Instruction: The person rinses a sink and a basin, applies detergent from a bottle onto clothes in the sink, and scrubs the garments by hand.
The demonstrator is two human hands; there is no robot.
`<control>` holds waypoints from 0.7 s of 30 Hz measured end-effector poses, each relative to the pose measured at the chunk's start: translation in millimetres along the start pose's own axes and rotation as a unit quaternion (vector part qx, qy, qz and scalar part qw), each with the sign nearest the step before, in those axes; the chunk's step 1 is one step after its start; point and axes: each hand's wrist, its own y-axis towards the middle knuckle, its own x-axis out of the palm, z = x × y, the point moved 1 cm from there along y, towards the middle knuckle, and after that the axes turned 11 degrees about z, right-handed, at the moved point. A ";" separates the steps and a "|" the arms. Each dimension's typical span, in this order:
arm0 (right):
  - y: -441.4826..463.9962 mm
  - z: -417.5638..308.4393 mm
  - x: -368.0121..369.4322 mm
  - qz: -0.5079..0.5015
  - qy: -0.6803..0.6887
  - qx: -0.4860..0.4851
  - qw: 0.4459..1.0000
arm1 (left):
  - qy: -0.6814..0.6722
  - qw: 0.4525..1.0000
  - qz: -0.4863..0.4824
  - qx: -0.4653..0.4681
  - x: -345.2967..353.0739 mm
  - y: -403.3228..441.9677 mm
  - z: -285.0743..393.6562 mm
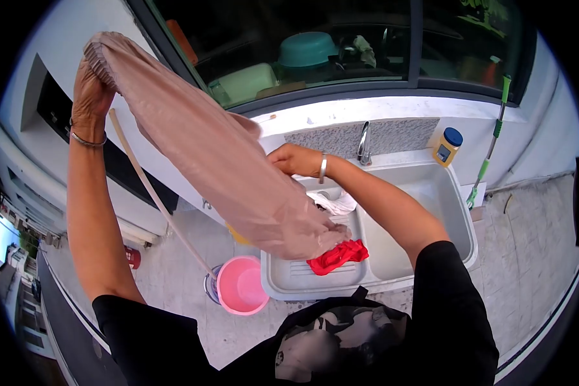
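Observation:
Pinkish-beige pants point(206, 154) stretch diagonally from upper left down toward the sink. Raised at the upper left, my left hand point(94, 93) is closed around their gathered elastic end. My right hand point(296, 159) is closed on the fabric's edge near the middle, its fingertips partly hidden by the cloth. The bunched lower end hangs over the ribbed washboard side of the white sink point(408, 280). Beside that end lies a red cloth point(338, 257). A white cloth point(334, 202) sits behind, partly covered by the pants and my right forearm.
A faucet point(365, 145) rises at the sink's back edge, with a blue-lidded yellow jar point(448, 147) on the right corner. On the floor at left stands a pink bucket point(243, 285) near a long pole point(154, 193). A green-handled pole point(493, 141) leans at right. A window point(315, 58) faces me.

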 end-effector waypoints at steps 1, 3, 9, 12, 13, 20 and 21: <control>-10.3 -4.5 -6.8 0.042 0.035 0.032 0.998 | 0.048 0.997 0.056 0.006 -5.6 -5.8 -2.4; -23.2 -12.6 -26.4 0.130 0.122 0.065 0.982 | 0.142 0.975 0.168 0.016 -12.7 -20.0 -6.3; -29.0 -37.2 -108.1 0.288 0.273 -0.039 0.917 | 0.234 0.948 0.213 -0.023 -19.3 -87.8 -29.7; -42.5 -39.0 -126.5 0.268 0.204 0.005 0.942 | 0.280 0.923 0.230 -0.128 0.1 -127.8 -52.6; -45.4 -35.6 -125.8 0.275 0.192 0.013 0.942 | 0.261 0.927 0.231 -0.139 -1.6 -144.2 -64.7; -50.5 2.9 -124.8 0.294 0.134 0.091 0.942 | 0.122 0.874 0.389 -0.263 4.3 -257.3 -164.6; -48.2 9.2 -123.2 0.290 0.115 0.088 0.946 | 0.124 0.853 0.417 -0.290 3.8 -271.1 -175.6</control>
